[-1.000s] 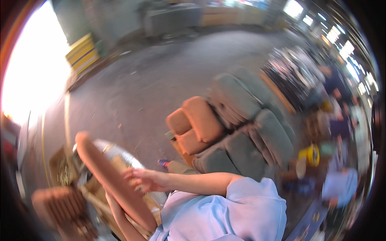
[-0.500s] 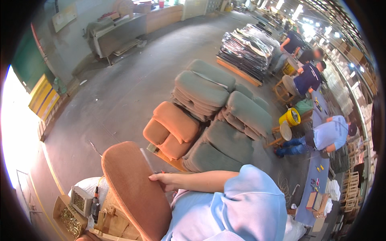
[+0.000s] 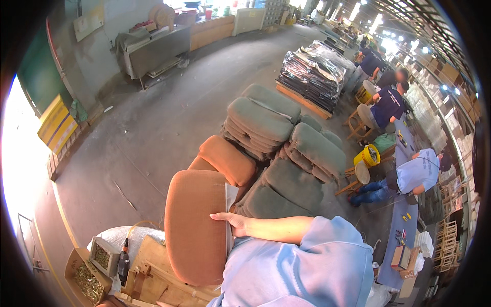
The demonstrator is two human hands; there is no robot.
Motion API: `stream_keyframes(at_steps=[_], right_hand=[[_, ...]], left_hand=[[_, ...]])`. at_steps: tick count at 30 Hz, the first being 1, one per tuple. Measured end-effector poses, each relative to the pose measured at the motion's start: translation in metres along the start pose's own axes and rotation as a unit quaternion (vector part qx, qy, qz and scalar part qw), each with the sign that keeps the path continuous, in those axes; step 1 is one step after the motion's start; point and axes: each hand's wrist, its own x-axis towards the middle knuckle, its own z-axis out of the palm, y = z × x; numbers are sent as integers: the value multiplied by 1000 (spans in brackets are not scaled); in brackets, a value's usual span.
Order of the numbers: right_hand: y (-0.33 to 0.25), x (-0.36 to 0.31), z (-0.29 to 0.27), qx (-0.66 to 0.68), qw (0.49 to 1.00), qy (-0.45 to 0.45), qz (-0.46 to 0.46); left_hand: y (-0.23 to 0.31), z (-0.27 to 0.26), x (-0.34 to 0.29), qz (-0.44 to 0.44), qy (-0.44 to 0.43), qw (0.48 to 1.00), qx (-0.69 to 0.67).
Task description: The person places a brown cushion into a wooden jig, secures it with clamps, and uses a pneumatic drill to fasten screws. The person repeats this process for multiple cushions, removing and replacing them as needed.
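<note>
An orange-brown upholstered chair cushion (image 3: 196, 225) with rounded corners stands nearly upright in front of me, its fabric face toward me. My right hand (image 3: 232, 223) grips it at its right edge, thumb on the fabric and the other fingers behind, where a strip of white backing shows. Only slivers of skin at the lower edge may belong to my left hand (image 3: 161, 304); its fingers cannot be made out. Below and left of the cushion lies a wooden jig (image 3: 153, 271) on the work surface, with a black power screwdriver (image 3: 123, 263) beside it.
Boxes of metal fasteners (image 3: 88, 281) stand at the lower left. Beyond the cushion are stacked orange cushions (image 3: 227, 158) and grey-green cushions (image 3: 261, 123). A plastic-wrapped stack (image 3: 314, 71) sits on a pallet. Co-workers (image 3: 417, 171) work along a blue bench (image 3: 396, 225) at right.
The cushion has swung from a leftward tilt to nearly upright and shifted right. My right hand has moved slightly right with it, still gripping its edge. The view has shifted a little.
</note>
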Motion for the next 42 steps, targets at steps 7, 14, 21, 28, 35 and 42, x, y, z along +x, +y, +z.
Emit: stream_keyframes(at_steps=[7,14,21,28,35,42], right_hand=[[5,6,-13,-8,999,43,-14],[-2,-16,5,-11,999,44,-24],[-9,-16,-2,0,998,59,-19],[-4,-3,-14,1,999,41,-21],[1,9,-36,15,999,28,-14],[-8,18,-20,25,999,-27,0]], left_hand=[[2,6,-46,148,-91,979,104],[-4,23,-39,159,-140,966,145],[-9,21,-36,126,-130,974,138],[-20,15,-30,99,-118,979,135],[-40,8,-21,71,-96,987,104],[-107,-12,24,35,56,995,-69]])
